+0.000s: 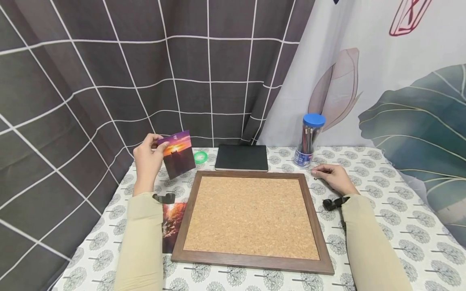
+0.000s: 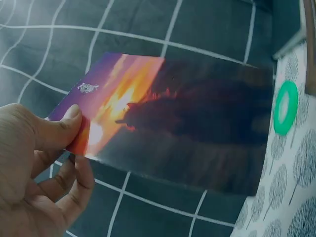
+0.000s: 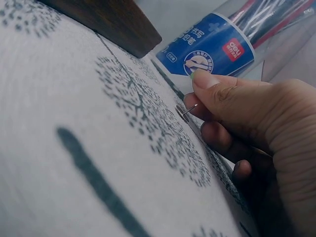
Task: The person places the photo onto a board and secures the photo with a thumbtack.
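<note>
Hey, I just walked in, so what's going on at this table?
A person's left hand holds up a sunset picture, thumb on its front. Their right hand is low over the patterned cloth near the blue-lidded tub, with a small metal pin at the fingertips; whether it's gripped, I can't tell. The framed corkboard lies in the middle, another picture by its left edge.

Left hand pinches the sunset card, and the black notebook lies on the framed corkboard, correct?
Not quite: the head view shows the black notebook lying on the tree-print tablecloth, just beyond the far edge of the framed corkboard. The left hand does pinch the sunset card.
</note>
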Motion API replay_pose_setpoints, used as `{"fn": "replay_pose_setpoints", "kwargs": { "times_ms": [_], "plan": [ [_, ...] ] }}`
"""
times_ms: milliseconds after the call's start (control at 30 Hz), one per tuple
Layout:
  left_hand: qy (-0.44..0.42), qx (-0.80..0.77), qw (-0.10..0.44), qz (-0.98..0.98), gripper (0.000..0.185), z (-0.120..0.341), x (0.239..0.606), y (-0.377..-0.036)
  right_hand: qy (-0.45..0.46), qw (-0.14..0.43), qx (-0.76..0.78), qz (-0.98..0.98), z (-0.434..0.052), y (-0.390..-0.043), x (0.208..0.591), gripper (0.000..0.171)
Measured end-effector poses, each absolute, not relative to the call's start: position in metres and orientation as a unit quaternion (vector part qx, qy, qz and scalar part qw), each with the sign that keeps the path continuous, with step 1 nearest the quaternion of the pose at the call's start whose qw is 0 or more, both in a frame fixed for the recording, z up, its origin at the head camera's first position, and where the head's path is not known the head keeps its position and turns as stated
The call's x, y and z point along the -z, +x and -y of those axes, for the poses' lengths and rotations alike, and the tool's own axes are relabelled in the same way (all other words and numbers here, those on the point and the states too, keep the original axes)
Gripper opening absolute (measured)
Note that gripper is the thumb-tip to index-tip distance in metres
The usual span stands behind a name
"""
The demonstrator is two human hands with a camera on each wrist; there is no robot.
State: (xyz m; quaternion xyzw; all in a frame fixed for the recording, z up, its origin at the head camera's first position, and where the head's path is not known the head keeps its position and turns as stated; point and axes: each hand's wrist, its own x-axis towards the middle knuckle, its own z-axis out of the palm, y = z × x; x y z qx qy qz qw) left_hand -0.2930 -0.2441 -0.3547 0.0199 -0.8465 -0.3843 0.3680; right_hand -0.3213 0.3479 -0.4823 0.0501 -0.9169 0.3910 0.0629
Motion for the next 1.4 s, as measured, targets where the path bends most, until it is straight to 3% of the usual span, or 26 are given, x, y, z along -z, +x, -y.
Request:
{"fn": "replay_pose_setpoints", "kwargs": {
  "times_ms": [100,533,867,1000,1167,1400],
  "plan": [
    [0.02,0.417,0.335,0.845,0.022,0.241,0.351,-0.292,0.049,0.063,-0.392,0.916,-0.347,-0.322,0.481,0.034],
    [-0.07,0.506,0.095,0.855,0.025,0.21,0.356,-0.293,0.075,0.076,-0.376,0.92,-0.336,-0.322,0.466,0.033],
    [-0.116,0.486,-0.054,0.864,0.031,0.177,0.373,-0.294,0.209,0.09,-0.351,0.908,-0.247,-0.319,0.407,0.021],
    [-0.141,0.473,-0.085,0.866,0.027,0.17,0.377,-0.295,0.277,0.077,-0.343,0.894,-0.207,-0.321,0.396,0.014],
    [-0.15,0.455,-0.081,0.874,0.026,0.168,0.381,-0.297,0.309,0.051,-0.346,0.885,-0.17,-0.323,0.391,0.007],
    [-0.142,0.433,-0.098,0.885,0.028,0.167,0.391,-0.302,0.36,0.037,-0.364,0.858,-0.118,-0.326,0.394,0.011]
  ]
}}
